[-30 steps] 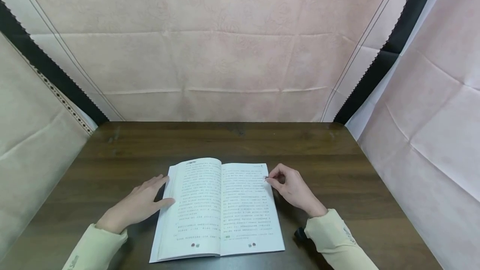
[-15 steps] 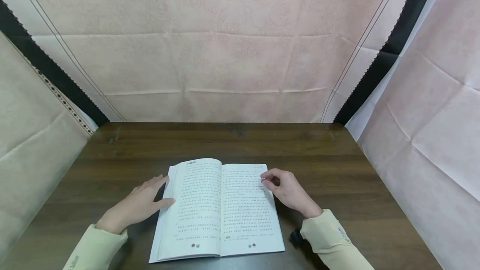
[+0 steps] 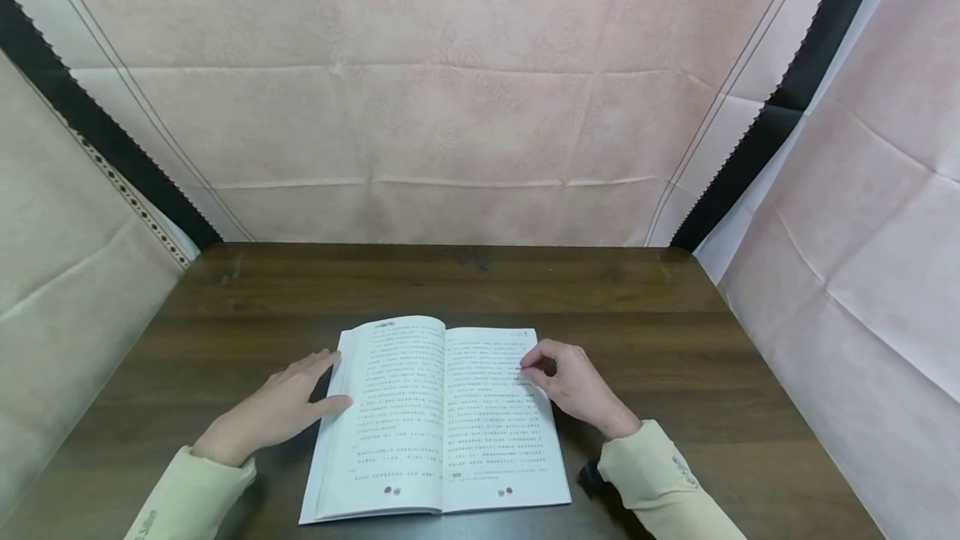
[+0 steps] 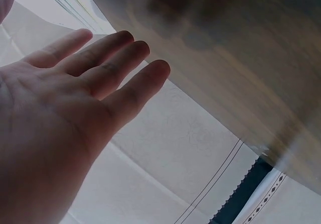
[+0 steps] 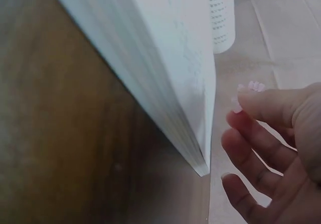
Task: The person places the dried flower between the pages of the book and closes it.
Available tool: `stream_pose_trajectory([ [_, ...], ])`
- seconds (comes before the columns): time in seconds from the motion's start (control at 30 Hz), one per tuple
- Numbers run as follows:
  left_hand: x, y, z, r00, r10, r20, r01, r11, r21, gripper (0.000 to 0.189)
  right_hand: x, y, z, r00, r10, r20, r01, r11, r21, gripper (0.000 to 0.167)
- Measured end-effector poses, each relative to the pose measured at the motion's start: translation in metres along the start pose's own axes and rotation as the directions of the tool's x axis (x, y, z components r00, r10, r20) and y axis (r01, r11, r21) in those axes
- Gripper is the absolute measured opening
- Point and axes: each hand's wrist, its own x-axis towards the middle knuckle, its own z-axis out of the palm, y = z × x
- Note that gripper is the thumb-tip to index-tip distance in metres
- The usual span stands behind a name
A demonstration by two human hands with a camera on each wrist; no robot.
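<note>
On the table [image 3: 645, 298], an open book [image 3: 397, 432] touches the straight-fingered left hand [image 3: 273, 411] at three o'clock; the right hand [image 3: 577, 382] pinches a pink piece [image 5: 256, 86] at nine.

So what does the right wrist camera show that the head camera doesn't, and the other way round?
Only the right wrist view clearly shows a small pink item pinched in the right hand. Only the head view shows the left hand, the pale green sleeves and a dark object by the right one. Both show the right hand, open book, brown table and pale cloth.
</note>
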Motion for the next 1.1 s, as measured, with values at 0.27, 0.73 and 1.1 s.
stream_pose_trajectory([
  [0.27,0.0007,-0.001,-0.0012,1.0,0.02,-0.011,-0.02,1.0,0.015,0.085,0.0001,0.0002,0.0043,1.0,-0.013,0.019,0.014,0.998,-0.058,0.013],
  [0.73,-0.0003,0.0002,-0.0027,0.999,0.032,-0.008,-0.032,0.999,0.015,0.083,-0.0008,-0.0037,0.0064,0.997,-0.029,0.068,0.041,0.983,-0.18,0.009],
  [1.1,-0.0024,-0.0002,-0.0027,0.999,0.038,-0.007,-0.037,0.999,0.007,0.083,-0.0054,-0.0042,0.0063,0.991,-0.048,0.122,0.071,0.979,-0.19,0.008],
])
